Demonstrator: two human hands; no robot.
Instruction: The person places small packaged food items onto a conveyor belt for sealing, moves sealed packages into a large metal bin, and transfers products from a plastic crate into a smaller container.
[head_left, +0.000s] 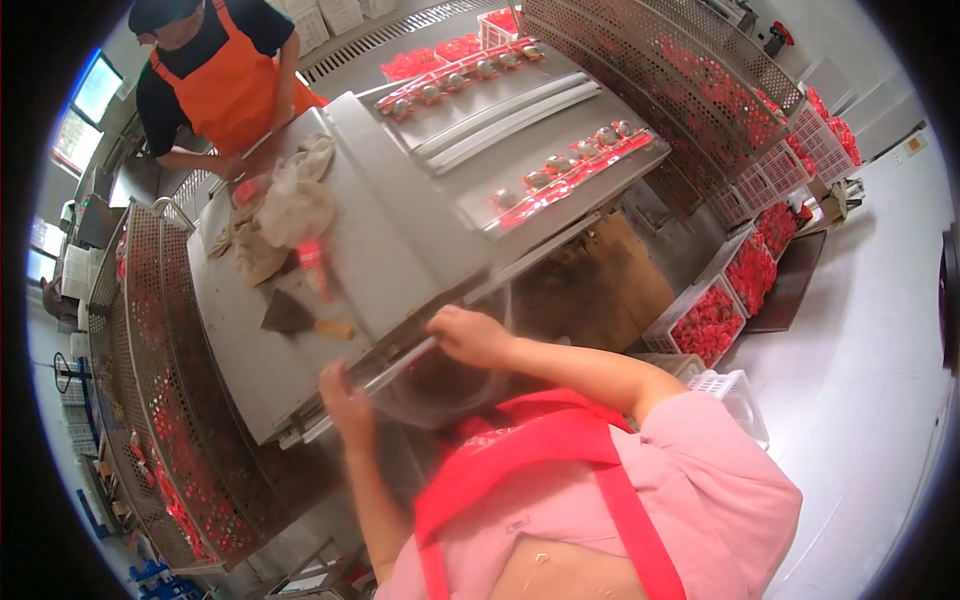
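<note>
My left hand (346, 401), somewhat blurred, is raised at the near edge of a steel machine with a flat lid (409, 202). Farther right, my right hand (471, 336) is curled at the same edge, by the end of a metal bar (401, 369) that runs between the hands. Whether either hand grips the bar cannot be made out. On the steel top beyond my left hand lie a dark triangular scraper blade (287, 312) with a light handle (334, 328), a red packet (310, 255) and crumpled cloths (296, 206). Red packets with round dark items (559, 165) line both sides of the machine bed.
A co-worker in an orange apron (225, 82) stands across the machine. Perforated metal bins (660, 82) holding red packets flank it; another bin (180, 375) is at the left. White crates (709, 319) of red packets stand on the floor at the right, near a cardboard sheet (600, 277).
</note>
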